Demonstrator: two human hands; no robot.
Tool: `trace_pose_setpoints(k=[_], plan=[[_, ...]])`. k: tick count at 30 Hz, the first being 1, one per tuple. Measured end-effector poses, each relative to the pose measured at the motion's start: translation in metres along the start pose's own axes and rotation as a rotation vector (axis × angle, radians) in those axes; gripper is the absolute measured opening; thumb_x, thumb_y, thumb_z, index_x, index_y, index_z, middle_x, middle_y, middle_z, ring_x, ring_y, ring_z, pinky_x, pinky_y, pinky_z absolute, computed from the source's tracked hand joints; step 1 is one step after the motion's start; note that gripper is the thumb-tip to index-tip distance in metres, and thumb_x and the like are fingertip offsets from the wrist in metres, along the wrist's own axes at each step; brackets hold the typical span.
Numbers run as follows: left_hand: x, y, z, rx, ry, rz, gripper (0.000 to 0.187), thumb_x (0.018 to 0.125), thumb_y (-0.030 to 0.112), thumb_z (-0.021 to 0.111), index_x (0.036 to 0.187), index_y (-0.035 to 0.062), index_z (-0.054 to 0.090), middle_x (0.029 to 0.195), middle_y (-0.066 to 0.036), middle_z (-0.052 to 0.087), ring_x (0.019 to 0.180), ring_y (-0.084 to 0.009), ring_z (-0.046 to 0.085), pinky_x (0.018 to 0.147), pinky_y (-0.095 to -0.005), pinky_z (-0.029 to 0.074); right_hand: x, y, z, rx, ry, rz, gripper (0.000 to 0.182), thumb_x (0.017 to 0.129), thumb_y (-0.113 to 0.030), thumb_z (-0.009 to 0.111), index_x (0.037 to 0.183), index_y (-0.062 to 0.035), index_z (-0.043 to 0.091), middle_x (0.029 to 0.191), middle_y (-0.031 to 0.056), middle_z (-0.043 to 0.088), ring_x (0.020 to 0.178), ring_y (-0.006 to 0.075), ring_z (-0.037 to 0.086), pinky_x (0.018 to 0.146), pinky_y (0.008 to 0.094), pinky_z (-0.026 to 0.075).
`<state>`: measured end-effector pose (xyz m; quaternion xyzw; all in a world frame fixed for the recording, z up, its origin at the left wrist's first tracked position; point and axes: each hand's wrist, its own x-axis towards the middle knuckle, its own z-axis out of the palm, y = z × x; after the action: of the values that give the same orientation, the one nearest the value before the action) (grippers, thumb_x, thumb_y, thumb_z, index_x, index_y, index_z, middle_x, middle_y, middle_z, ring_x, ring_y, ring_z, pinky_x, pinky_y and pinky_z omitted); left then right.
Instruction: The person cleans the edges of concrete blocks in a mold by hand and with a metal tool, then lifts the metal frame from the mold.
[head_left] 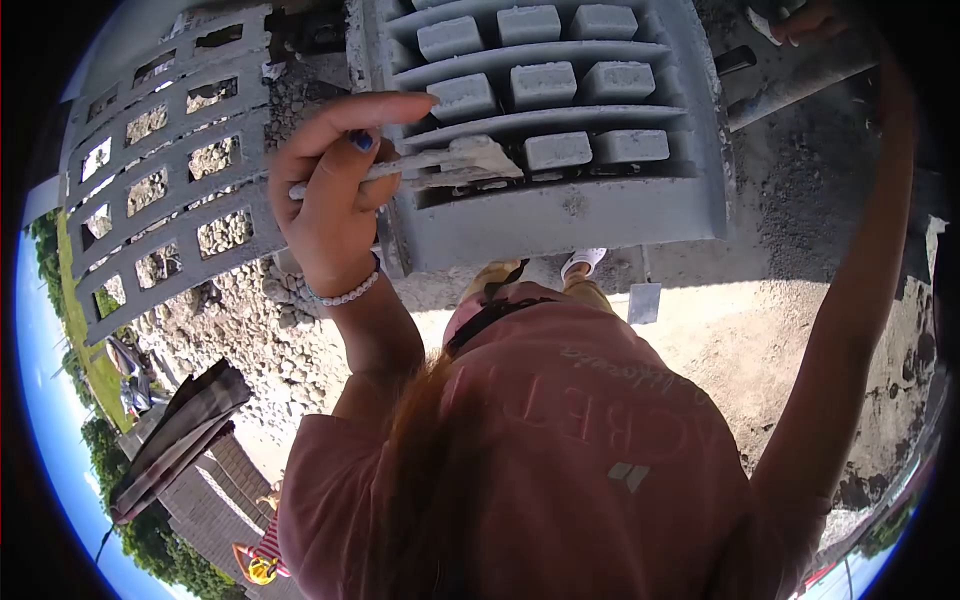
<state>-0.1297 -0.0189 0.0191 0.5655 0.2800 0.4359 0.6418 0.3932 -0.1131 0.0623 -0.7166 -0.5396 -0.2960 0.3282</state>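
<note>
My left hand (335, 190) is closed around the thin handle of a small cement-smeared trowel (465, 160); its index finger is stretched out over the tool. The trowel's blade lies over the near left corner of a grey metal block mould (560, 215), partly hiding a slot there. Rectangular grey blocks (558, 150) stand in rows between the mould's curved-looking bars. At the top right edge, my right hand (808, 20) is in shadow and partly cut off, near a pale object (763, 26). Whether it grips anything cannot be made out.
Left of the mould leans a grey grid-like panel (165, 185) with rectangular openings. Gravel (235, 335) covers the ground beneath it. A pipe (800, 92) runs right of the mould. Farther left are stacked blocks (215, 495) and a striped figure (268, 548).
</note>
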Motion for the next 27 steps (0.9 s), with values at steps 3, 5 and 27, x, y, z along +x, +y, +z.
trace_pose_setpoints(k=[3, 5, 27], plan=[[0.003, -0.001, -0.034, -0.049, -0.071, -0.014, 0.024, 0.072, 0.006, 0.041, 0.08, -0.0068, 0.059, 0.071, -0.012, 0.06, 0.042, -0.0016, 0.033, 0.038, -0.016, 0.023, -0.003, -0.038, 0.01, 0.269, 0.241, 0.199, 0.052, 0.072, -0.022, 0.059, 0.112, 0.0032, 0.037, 0.106, 0.0209, 0.047, 0.101, 0.0338, 0.043, 0.085, 0.0461, 0.032], [0.004, -0.007, -0.05, -0.066, -0.104, 0.047, 0.023, 0.071, 0.009, 0.043, 0.078, -0.0065, 0.06, 0.071, -0.013, 0.06, 0.044, -0.0034, 0.037, 0.04, -0.017, 0.026, 0.012, -0.038, 0.029, 0.29, 0.34, 0.305, 0.054, 0.072, -0.019, 0.06, 0.115, 0.003, 0.034, 0.108, 0.022, 0.046, 0.101, 0.0341, 0.042, 0.083, 0.0467, 0.034], [0.007, 0.007, 0.075, -0.096, -0.299, 0.062, 0.022, 0.082, 0.007, 0.04, 0.091, -0.0033, 0.057, 0.059, 0.0, 0.054, 0.04, 0.0023, 0.026, 0.036, -0.0154, 0.016, -0.126, -0.234, -0.017, 1.27, -0.605, 0.136, 0.039, 0.086, -0.031, 0.039, 0.102, 0.0022, 0.052, 0.092, 0.0101, 0.054, 0.086, 0.0145, 0.051, 0.076, 0.0259, 0.038]])
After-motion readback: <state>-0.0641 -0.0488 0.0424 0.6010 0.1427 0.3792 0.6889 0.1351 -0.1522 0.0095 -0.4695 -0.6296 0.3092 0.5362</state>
